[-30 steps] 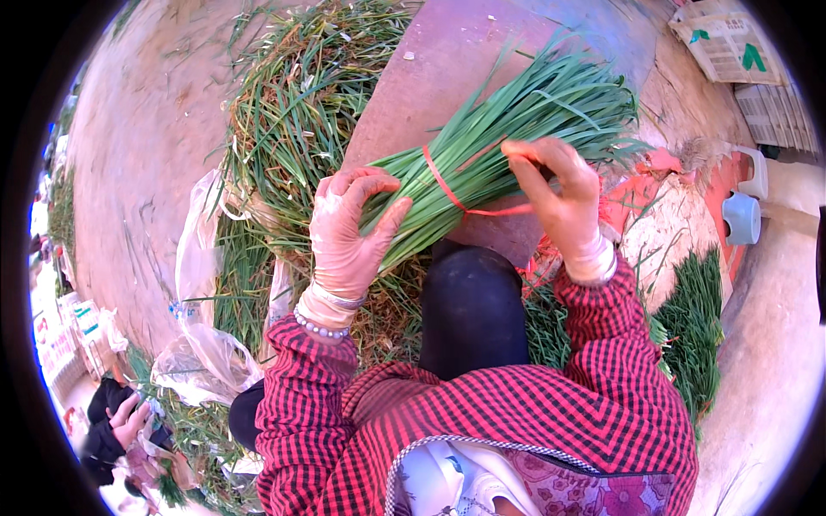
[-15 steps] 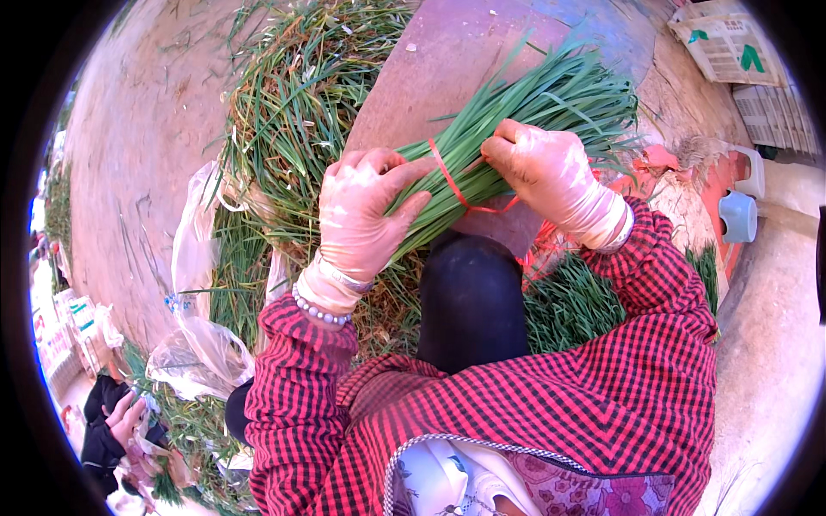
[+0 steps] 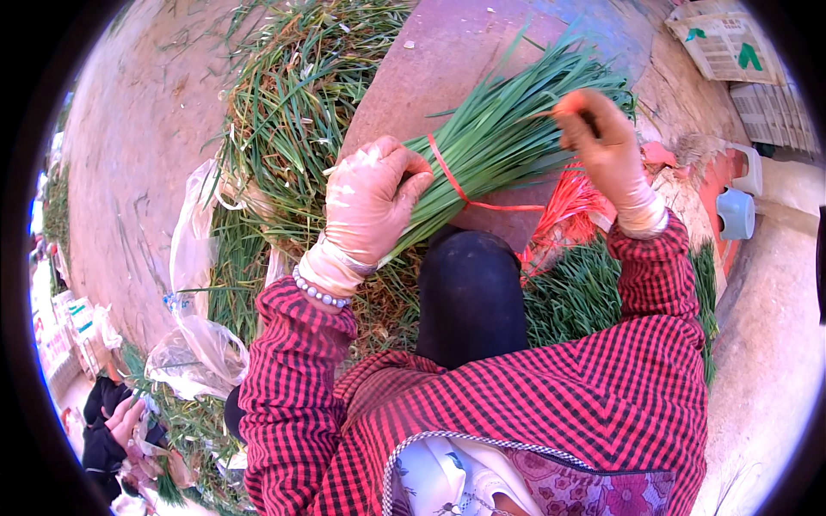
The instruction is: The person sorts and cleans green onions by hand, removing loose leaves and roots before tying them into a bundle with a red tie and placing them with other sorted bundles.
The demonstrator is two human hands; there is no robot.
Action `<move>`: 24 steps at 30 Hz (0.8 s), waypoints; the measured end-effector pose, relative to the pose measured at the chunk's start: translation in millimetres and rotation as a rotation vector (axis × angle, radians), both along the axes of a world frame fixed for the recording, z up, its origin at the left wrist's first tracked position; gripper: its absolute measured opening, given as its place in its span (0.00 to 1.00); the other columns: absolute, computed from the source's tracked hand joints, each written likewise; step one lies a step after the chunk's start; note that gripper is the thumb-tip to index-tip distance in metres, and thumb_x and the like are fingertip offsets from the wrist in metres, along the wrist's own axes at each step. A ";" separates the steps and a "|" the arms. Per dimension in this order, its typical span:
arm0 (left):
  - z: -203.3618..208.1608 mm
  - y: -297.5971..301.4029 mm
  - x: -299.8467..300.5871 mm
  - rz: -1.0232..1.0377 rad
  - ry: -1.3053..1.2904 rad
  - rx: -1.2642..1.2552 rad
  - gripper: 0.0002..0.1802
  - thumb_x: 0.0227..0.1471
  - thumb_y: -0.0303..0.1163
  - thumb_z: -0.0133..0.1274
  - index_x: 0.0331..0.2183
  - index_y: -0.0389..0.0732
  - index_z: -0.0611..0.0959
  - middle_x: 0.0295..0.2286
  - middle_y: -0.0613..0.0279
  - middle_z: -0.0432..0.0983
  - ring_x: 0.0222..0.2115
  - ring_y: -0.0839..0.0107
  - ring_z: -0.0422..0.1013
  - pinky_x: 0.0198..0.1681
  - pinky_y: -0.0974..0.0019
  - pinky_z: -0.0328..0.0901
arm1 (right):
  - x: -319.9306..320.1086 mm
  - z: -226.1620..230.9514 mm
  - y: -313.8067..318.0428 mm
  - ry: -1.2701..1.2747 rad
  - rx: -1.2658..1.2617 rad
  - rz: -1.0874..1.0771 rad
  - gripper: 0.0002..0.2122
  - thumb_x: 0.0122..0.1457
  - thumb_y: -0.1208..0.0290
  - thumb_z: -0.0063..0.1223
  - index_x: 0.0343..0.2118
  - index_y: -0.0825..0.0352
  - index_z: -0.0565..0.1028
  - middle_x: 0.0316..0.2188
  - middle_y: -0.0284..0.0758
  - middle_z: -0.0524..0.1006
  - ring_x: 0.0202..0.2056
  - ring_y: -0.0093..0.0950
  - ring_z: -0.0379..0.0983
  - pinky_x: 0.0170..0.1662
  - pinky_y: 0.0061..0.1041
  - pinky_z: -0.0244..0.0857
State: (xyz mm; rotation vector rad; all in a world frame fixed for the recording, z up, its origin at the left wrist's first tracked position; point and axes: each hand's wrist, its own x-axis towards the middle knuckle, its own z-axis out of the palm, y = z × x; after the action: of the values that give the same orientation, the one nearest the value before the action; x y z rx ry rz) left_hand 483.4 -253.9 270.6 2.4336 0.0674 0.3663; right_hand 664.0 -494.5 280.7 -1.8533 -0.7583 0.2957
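Observation:
A thick bundle of green chives (image 3: 508,129) lies slantwise before me, its leaf tips to the upper right. A red tie (image 3: 445,170) runs around it, with a loose end trailing right. My left hand (image 3: 370,202), in a pale thin glove, is closed around the stem end. Off the leafy end, my right hand (image 3: 602,150), gloved too and slightly blurred, is raised with thumb and fingers pinched. A thin brownish strand seems to stick out from its fingertips; I cannot make out what it is.
A large heap of loose, partly withered leaves (image 3: 292,112) lies left of the bundle. Red ties (image 3: 572,202) hang near my knee (image 3: 471,297), beside more chives (image 3: 572,297). Clear plastic bags (image 3: 202,353), a light blue cup (image 3: 736,215) and stacked cartons (image 3: 727,43) stand around; another person's hand (image 3: 125,421) shows lower left.
My right hand has left the bundle's side and moved up and right, past the red tie. My left hand stays on the stems, its fingers curled in more.

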 end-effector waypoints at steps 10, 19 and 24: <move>-12.5 46.2 -38.5 0.397 -0.021 -0.803 0.06 0.58 0.31 0.55 0.36 0.40 0.81 0.31 0.70 0.75 0.31 0.80 0.68 0.36 0.74 0.64 | 11.1 2.8 -137.7 0.323 0.188 -0.333 0.08 0.58 0.70 0.56 0.39 0.66 0.76 0.27 0.27 0.75 0.28 0.19 0.71 0.31 0.22 0.65; -5.8 68.0 -61.4 0.567 -0.051 -0.497 0.12 0.52 0.31 0.62 0.39 0.38 0.83 0.38 0.63 0.79 0.42 0.72 0.73 0.49 0.68 0.65 | -100.3 -53.0 -31.4 0.231 -0.114 0.066 0.24 0.61 0.75 0.54 0.61 0.61 0.66 0.23 0.28 0.74 0.21 0.16 0.68 0.26 0.19 0.65; 10.5 27.5 8.1 0.006 0.061 0.232 0.51 0.36 0.49 0.69 0.56 0.33 0.67 0.54 0.41 0.65 0.57 0.47 0.61 0.62 0.52 0.54 | -97.9 -31.2 41.6 0.639 0.208 -0.021 0.22 0.64 0.70 0.51 0.61 0.59 0.65 0.24 0.26 0.73 0.19 0.13 0.64 0.23 0.15 0.61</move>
State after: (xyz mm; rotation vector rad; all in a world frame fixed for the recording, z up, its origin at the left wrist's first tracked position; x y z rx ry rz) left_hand 491.5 -226.4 281.1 2.6742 0.0612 0.3177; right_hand 566.1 -452.9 249.5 -1.4441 -0.3106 0.7234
